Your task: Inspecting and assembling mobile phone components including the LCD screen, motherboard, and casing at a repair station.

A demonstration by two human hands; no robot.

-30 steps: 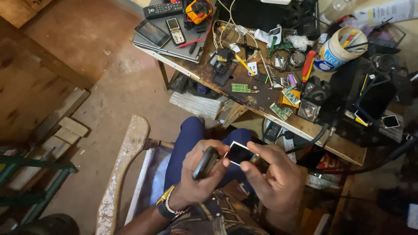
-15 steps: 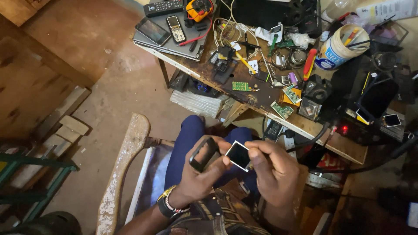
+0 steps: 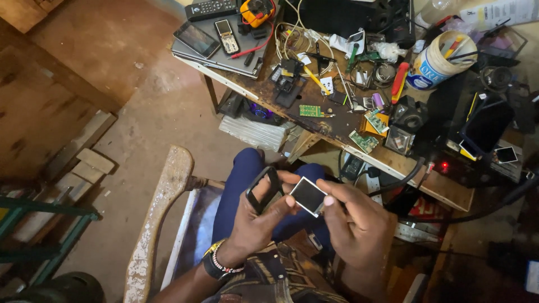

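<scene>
1. The left hand (image 3: 255,224) held a black rectangular plastic frame (image 3: 264,188), open in the middle, pinched between thumb and fingers; its grip was closed on the frame's lower edge, with the frame tilted up towards the camera.
2. The right hand (image 3: 356,221) held a small square screen module with a dark face and pale metal rim (image 3: 309,196) by its near right corner, fingertips closed on the edge.
3. A second before, the black piece had been held edge-on and looked like a solid bar. By this moment it had been turned to show its hollow outline, and the square module had shifted slightly left, so that it sat just beside the frame, with the left thumb touching its left edge.
4. Judged from that, the two parts had been separated or were being compared for fit; the frame was empty and the module was outside it.
5. Both parts were held over the person's lap, above the blue trousers (image 3: 241,179), near of the cluttered wooden tabletop (image 3: 337,130).
6. On the far tabletop lay green circuit boards (image 3: 365,141), a red-handled screwdriver (image 3: 399,78), a white plastic tub holding tools (image 3: 435,64), a small keypad phone (image 3: 227,35) and an orange multimeter (image 3: 257,10); none had visibly moved.
7. A worn pale wooden chair arm (image 3: 160,207) stood to the left of the lap.
</scene>
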